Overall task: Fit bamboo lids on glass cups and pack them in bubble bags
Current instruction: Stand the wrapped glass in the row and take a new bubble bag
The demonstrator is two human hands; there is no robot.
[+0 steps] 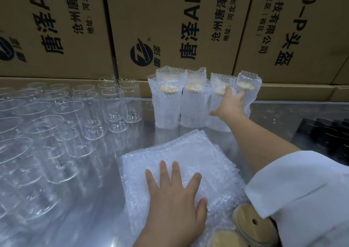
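Left hand (175, 195): flat, palm down, fingers straight and spread, pressing on the stack of empty bubble bags (188, 152); it grips nothing.

Right hand (229, 106): extended to the rear of the steel table (94, 199), laid against a bagged cup (217, 123) in the group of packed cups (166, 107) standing before the cardboard cartons (170, 20). The thumb is splayed left and the fingers point up along the bag; whether they wrap the cup cannot be determined.

Unpacked glass cups (73, 114) stand upright in rows at the left. Loose bamboo lids (251, 226) lie at the near right, beside the bag stack.

Handling assessment:
- Bare glass is rigid, smooth and probably slippery, and breakable on the steel top. Grasp around the mid-body, not the rim.
- A bagged cup offers a soft, compliant surface, and the film may slide over the glass. Hold the body through the bag, never the loose bag mouth.
- Bags are light and limp, so pinch one layer at the open edge
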